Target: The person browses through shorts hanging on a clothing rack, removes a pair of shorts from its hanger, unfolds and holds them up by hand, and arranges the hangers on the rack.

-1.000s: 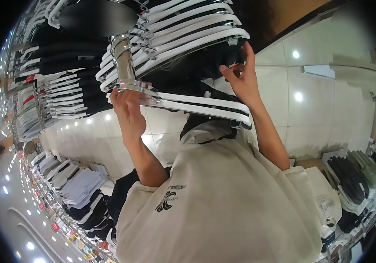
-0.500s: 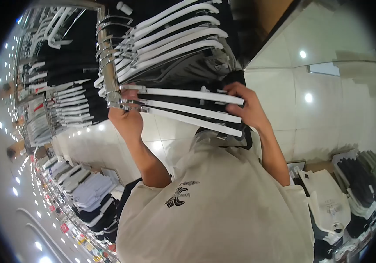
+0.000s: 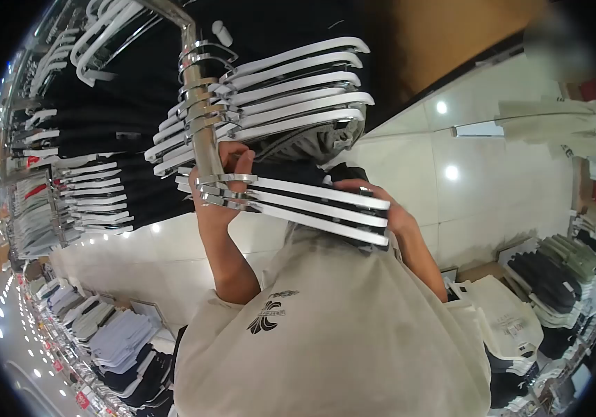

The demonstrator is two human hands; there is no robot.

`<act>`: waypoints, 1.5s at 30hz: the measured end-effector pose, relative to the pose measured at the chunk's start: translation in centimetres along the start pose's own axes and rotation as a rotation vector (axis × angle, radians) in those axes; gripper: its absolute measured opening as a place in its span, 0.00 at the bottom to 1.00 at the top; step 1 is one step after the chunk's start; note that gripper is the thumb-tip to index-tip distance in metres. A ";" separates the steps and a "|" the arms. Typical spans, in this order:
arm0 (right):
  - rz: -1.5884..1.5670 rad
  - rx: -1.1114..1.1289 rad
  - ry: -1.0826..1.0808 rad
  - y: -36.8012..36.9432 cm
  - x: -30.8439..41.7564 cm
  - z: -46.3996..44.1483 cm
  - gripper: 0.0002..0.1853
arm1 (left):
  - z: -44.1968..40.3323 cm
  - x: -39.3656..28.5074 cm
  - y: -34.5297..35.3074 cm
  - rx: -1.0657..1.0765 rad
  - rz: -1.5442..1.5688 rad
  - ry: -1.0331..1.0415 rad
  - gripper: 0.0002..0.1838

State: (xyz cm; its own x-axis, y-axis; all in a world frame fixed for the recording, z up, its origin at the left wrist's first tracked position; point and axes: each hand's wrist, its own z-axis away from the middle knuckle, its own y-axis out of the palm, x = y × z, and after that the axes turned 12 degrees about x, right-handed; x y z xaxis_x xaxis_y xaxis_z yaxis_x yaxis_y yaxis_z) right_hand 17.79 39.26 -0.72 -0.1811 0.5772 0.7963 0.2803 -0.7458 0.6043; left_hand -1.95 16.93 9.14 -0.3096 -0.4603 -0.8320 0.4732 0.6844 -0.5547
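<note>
Three white clip hangers (image 3: 319, 208) with dark garments (image 3: 298, 172) hang at the near end of a chrome rail (image 3: 204, 139), fanned slightly apart. My left hand (image 3: 237, 161) is behind the rail by their metal hooks, fingers curled and partly hidden by the rail and hooks. Around the hangers' outer ends, my right hand (image 3: 396, 212) is closed, its fingers reaching over the top hanger by the clip and the dark cloth. Further along the rail, several more white hangers (image 3: 305, 90) carry grey trousers (image 3: 312, 139) and black garments.
Another rack of black clothes on white hangers (image 3: 96, 194) stands to the left. Folded clothes lie in piles at lower left (image 3: 120, 333) and lower right (image 3: 503, 316). A pale tiled floor (image 3: 416, 181) reaches to the right. A brown panel (image 3: 464, 35) is at the top.
The view has shifted, so the rail and hangers sit lower. The three near hangers are closer together and more parallel. My left hand's fingers now show above the hooks.
</note>
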 end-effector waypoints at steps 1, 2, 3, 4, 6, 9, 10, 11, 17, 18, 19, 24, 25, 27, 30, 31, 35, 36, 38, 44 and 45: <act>-0.090 0.015 -0.020 -0.3 -0.1 0.2 0.69 | 0.0 0.5 -0.1 0.015 -0.039 0.026 0.03; -0.166 0.038 -0.119 -1.6 -1.4 0.7 0.68 | -0.1 1.5 0.0 -0.009 -0.026 0.035 0.06; -0.116 -0.060 -0.100 -1.7 -1.3 0.6 0.65 | -0.1 1.9 -0.1 0.005 -0.051 0.034 0.06; -0.062 -0.156 -0.079 -1.8 -1.0 0.5 0.62 | -0.2 1.9 -0.2 0.018 -0.075 0.034 0.07; 0.024 -0.372 -0.095 -1.5 -0.3 -0.4 0.51 | -0.4 0.5 -0.7 0.026 -0.149 0.045 0.10; 0.506 -0.685 -0.182 -1.2 0.4 -2.6 0.38 | -0.3 0.5 -0.8 0.008 -0.068 -0.019 0.12; 0.560 -0.691 -0.210 -1.0 1.0 -3.4 0.37 | -0.4 -0.1 -0.9 -0.017 -0.080 -0.043 0.16; 0.613 -0.697 -0.239 -0.8 1.5 -4.2 0.36 | -0.5 0.0 -1.0 -0.034 -0.120 -0.025 0.16; 0.688 -0.697 -0.256 -1.0 2.7 -4.9 0.27 | 0.0 -0.2 -0.4 -0.112 0.007 0.111 0.15; 0.686 -0.671 -0.258 -1.3 2.8 -4.6 0.26 | 0.1 0.0 -0.3 -0.161 -0.030 0.121 0.16; 0.682 -0.650 -0.264 -1.3 2.9 -4.4 0.25 | 0.1 0.0 -0.2 -0.207 -0.068 0.133 0.17; 0.484 -0.565 -0.261 -1.5 2.9 -4.2 0.24 | 0.1 -0.1 -0.1 -0.308 -0.304 0.199 0.23; 0.445 -0.566 -0.200 -1.6 2.9 -4.0 0.23 | 0.0 0.2 -0.1 -0.330 -0.404 0.281 0.23; 0.367 -0.566 -0.081 -1.6 3.2 -3.8 0.21 | -0.3 0.1 0.3 -0.362 -0.388 0.277 0.21; 0.340 -0.589 -0.042 -0.4 4.3 -4.6 0.23 | -0.1 0.8 0.4 -0.356 -0.400 0.237 0.19; 0.327 -0.568 -0.076 -0.4 4.4 -4.8 0.30 | 0.1 1.0 0.8 -0.355 -0.324 0.200 0.19; 0.377 -0.579 -0.094 -0.5 4.2 -5.6 0.43 | 0.0 0.1 0.3 -0.309 -0.365 0.137 0.13; 0.372 -0.585 -0.087 -0.4 4.3 -5.8 0.44 | -0.1 0.2 0.2 -0.316 -0.432 0.192 0.12; 0.348 -0.620 -0.076 -0.3 4.1 -5.8 0.48 | -0.3 0.8 0.0 -0.322 -0.489 0.265 0.13; 0.510 -0.724 -0.177 -0.7 3.6 -5.0 0.29 | -0.8 1.0 0.1 -0.351 -0.457 0.243 0.18; 0.526 -0.731 -0.180 -0.9 3.5 -4.8 0.24 | -0.8 0.9 0.3 -0.379 -0.415 0.244 0.19</act>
State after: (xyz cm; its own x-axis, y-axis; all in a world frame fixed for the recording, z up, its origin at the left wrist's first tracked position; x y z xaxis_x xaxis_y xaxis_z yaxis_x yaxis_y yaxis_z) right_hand 12.37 40.40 1.65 -0.0319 0.1008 0.9944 -0.3924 -0.9163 0.0803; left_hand -2.80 17.16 8.23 -0.6062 -0.6194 -0.4989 -0.0393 0.6498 -0.7591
